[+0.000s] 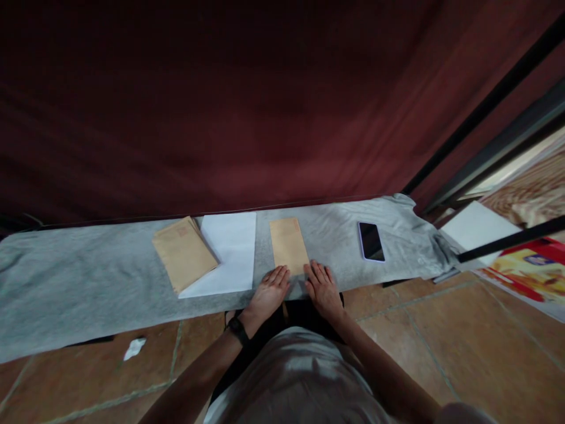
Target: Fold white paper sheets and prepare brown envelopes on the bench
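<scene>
A single brown paper envelope [289, 242] lies flat on the grey cloth in front of me, its long side pointing away. My left hand [273, 285] rests palm down at its near left corner, fingers stretched out. On the near right corner, the fingertips of my right hand [322, 287] lie flat, also extended. Neither hand grips anything. To the left, a pile of brown envelopes [183, 253] sits at a slant, partly covering a stack of white paper [233, 253].
A phone [371, 241] lies to the right on the grey cloth [88, 277] covering a long narrow surface. A dark red curtain [265, 118] hangs behind it. Black metal bars [489, 106] and a red-and-yellow box [529, 271] stand at right. Crumpled white paper [135, 348] lies on the tiled floor.
</scene>
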`<move>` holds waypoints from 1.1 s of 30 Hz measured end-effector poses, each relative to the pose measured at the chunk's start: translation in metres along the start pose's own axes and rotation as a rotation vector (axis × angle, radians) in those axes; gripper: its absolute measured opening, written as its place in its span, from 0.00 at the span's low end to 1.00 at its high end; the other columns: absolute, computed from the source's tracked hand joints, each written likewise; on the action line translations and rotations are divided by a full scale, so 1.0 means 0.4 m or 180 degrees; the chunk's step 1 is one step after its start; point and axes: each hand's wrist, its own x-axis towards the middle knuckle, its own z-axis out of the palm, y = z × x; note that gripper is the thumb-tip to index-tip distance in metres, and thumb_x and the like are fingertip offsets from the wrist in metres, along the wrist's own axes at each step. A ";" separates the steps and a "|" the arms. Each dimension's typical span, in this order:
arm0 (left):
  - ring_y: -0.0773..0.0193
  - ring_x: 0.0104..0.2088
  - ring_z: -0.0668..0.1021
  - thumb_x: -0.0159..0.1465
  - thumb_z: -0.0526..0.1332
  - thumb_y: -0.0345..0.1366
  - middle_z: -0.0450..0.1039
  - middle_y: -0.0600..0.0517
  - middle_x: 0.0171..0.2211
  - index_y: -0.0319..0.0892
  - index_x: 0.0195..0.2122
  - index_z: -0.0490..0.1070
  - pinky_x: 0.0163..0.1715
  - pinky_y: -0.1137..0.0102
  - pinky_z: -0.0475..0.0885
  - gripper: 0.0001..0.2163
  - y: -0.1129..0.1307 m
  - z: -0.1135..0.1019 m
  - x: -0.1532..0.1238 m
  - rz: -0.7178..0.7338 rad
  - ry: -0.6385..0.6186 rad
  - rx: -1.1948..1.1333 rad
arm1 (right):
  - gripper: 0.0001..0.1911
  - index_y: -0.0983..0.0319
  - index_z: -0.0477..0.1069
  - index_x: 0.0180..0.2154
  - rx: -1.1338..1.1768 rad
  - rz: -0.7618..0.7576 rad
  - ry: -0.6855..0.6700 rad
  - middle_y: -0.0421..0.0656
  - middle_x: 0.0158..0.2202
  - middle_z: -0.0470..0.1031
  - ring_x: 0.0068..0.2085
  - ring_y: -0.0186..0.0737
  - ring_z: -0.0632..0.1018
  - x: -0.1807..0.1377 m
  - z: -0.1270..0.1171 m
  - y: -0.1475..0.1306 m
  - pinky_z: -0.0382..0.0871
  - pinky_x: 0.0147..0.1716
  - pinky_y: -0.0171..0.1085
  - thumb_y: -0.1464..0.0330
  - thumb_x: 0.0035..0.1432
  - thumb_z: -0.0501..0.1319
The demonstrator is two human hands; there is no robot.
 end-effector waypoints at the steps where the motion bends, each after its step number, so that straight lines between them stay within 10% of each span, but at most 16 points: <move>1: 0.52 0.68 0.65 0.70 0.52 0.31 0.65 0.39 0.66 0.39 0.63 0.66 0.67 0.55 0.59 0.20 -0.002 -0.002 0.005 -0.0007 -0.0033 0.0056 | 0.26 0.62 0.59 0.68 -0.0017 0.0043 0.0018 0.51 0.69 0.62 0.69 0.50 0.63 -0.001 0.002 0.001 0.52 0.68 0.55 0.65 0.73 0.50; 8: 0.57 0.67 0.67 0.62 0.47 0.18 0.66 0.42 0.66 0.41 0.63 0.64 0.63 0.60 0.67 0.28 -0.033 -0.009 0.014 0.0064 -0.0370 0.0825 | 0.26 0.66 0.62 0.67 0.0027 0.0018 0.0086 0.54 0.67 0.64 0.68 0.51 0.65 0.008 0.008 -0.022 0.56 0.67 0.53 0.63 0.73 0.50; 33: 0.54 0.58 0.75 0.66 0.50 0.20 0.72 0.39 0.58 0.39 0.61 0.64 0.50 0.61 0.75 0.23 -0.003 -0.030 -0.010 0.0287 -0.0180 0.1769 | 0.25 0.64 0.60 0.68 -0.0081 -0.0357 0.0142 0.50 0.68 0.64 0.68 0.46 0.64 0.020 0.047 -0.025 0.54 0.68 0.52 0.65 0.73 0.47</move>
